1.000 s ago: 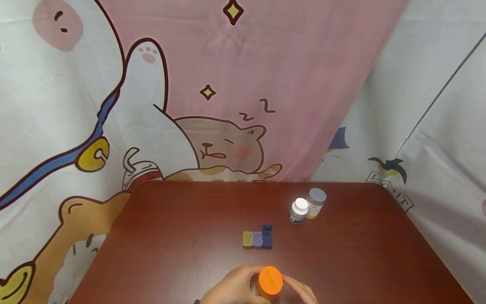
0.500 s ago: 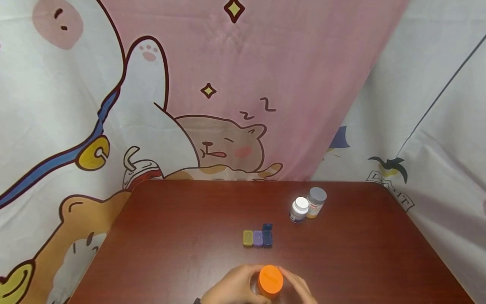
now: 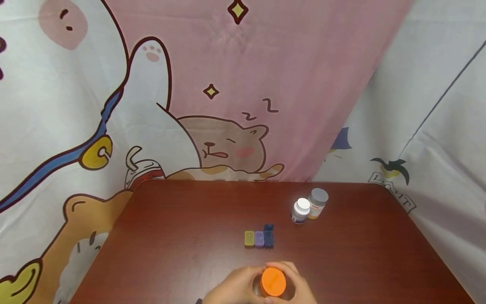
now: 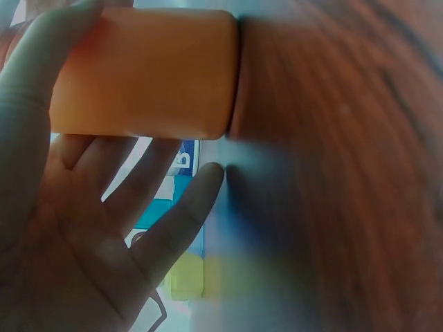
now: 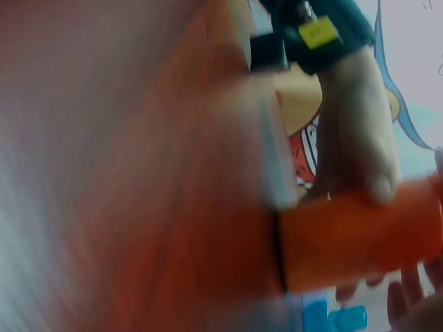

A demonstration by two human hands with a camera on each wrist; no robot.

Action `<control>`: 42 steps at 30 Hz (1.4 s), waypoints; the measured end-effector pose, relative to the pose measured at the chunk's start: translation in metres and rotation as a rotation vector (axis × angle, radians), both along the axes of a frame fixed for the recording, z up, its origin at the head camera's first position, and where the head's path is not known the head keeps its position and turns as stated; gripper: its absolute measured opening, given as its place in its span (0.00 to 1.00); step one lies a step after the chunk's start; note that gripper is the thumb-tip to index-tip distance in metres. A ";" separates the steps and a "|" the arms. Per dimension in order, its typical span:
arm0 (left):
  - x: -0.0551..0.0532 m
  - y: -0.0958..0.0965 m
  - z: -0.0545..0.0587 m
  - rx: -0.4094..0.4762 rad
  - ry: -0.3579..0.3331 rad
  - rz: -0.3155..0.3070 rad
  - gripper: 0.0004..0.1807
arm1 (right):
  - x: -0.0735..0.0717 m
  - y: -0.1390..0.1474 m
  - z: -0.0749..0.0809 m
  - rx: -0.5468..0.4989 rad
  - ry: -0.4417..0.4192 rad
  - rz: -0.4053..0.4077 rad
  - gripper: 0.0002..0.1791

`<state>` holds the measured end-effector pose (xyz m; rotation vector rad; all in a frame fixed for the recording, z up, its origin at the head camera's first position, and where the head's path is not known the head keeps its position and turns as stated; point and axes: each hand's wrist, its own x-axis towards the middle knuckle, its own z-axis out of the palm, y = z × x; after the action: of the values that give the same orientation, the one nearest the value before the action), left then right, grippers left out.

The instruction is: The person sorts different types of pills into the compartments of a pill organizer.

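An orange bottle (image 3: 273, 282) stands at the near side of the table, its round orange cap facing up. My left hand (image 3: 235, 288) grips its left side; in the left wrist view the thumb lies over the bottle's body (image 4: 145, 76) and the base meets the wood. From the right, my right hand (image 3: 300, 287) curls finger and thumb round the cap. Just beyond is a small pill box with a yellow compartment (image 3: 249, 239), a purple compartment (image 3: 259, 239) and a dark blue compartment (image 3: 268, 240) whose lid (image 3: 268, 227) is raised.
Farther back on the right, a white-capped bottle (image 3: 301, 211) stands against a grey-capped bottle (image 3: 317, 203). The brown table (image 3: 182, 219) ends at a printed cloth (image 3: 303, 84) behind it.
My right hand has come in from the bottle's right side and closed its fingers round the cap. The left hand keeps its hold. The view has shifted slightly.
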<state>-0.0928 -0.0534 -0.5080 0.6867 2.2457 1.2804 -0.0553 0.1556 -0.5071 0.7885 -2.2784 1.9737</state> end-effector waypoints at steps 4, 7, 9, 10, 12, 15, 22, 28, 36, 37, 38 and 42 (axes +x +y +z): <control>0.000 -0.001 0.000 0.005 0.019 -0.002 0.24 | -0.018 0.012 0.003 0.049 -0.040 0.187 0.35; 0.001 -0.002 0.000 0.009 0.035 0.006 0.23 | -0.029 0.020 0.012 0.127 -0.159 0.302 0.32; 0.001 -0.002 -0.001 0.020 0.041 0.006 0.22 | -0.037 0.022 0.019 0.193 -0.171 0.366 0.31; 0.001 -0.001 -0.001 0.024 0.039 0.008 0.21 | -0.041 0.023 0.021 0.211 -0.141 0.410 0.31; 0.001 -0.001 -0.002 0.030 0.060 0.004 0.21 | -0.052 0.025 0.024 0.234 -0.001 0.495 0.33; 0.002 -0.001 -0.002 0.042 0.046 0.004 0.21 | -0.065 0.026 0.033 0.296 0.155 0.581 0.37; 0.002 -0.001 -0.001 0.047 0.022 0.004 0.20 | -0.077 0.026 0.060 0.512 0.244 0.683 0.38; 0.002 0.001 0.000 0.039 0.020 0.004 0.18 | -0.076 0.023 0.069 0.593 0.238 0.707 0.44; 0.002 0.000 0.000 0.017 0.001 0.030 0.22 | -0.072 0.031 0.055 0.428 0.185 0.698 0.39; 0.002 0.000 0.000 0.017 -0.018 0.031 0.22 | -0.070 0.033 0.053 0.393 0.146 0.678 0.38; 0.002 0.001 0.000 0.017 -0.033 0.033 0.21 | -0.067 0.036 0.051 0.360 0.076 0.652 0.38; 0.003 0.002 0.000 0.048 -0.085 0.020 0.19 | -0.046 0.045 0.047 0.320 -0.161 0.458 0.36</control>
<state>-0.0899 -0.0512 -0.5076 0.6162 2.1651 1.3514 -0.1013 0.2005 -0.4600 1.3292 -2.7544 1.9036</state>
